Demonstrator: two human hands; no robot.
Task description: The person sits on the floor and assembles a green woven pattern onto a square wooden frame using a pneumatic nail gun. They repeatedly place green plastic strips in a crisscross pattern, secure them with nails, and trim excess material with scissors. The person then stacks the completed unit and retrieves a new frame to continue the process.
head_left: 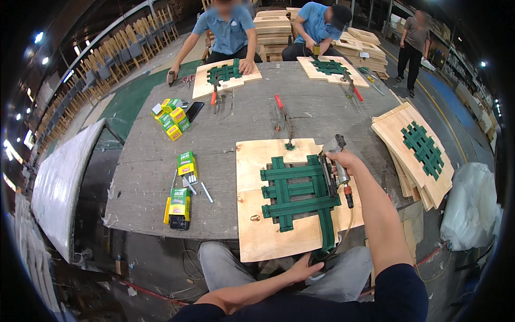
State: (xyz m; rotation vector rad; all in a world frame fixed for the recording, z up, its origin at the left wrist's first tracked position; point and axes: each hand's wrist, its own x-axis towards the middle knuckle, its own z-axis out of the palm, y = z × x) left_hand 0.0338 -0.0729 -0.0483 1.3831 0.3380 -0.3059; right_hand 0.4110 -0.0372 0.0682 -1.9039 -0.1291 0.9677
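Note:
A wooden seat panel (pixel 250 193) lies in front of me at the table's near edge. Green webbing straps (pixel 292 173) cross over its cut-out in a weave. My right hand (pixel 346 160) is wrapped round a pneumatic stapler (pixel 339 174), whose long nose rests at the right ends of the straps. Below the panel's near edge, my left hand (pixel 300 271) is closed at the lower end of a green webbing strap (pixel 326 228) that runs down over the edge; its fingertips are partly hidden. A clamp (pixel 290 134) sits at the panel's far edge.
Staple boxes (pixel 186 163), loose staple strips (pixel 206 192) and a phone (pixel 194 111) lie on the left. Webbed panels (pixel 413 153) are stacked at the right. Two co-workers (pixel 228 32) handle panels across the table; another person (pixel 414 45) stands beyond. An air hose (pixel 350 220) trails from the stapler.

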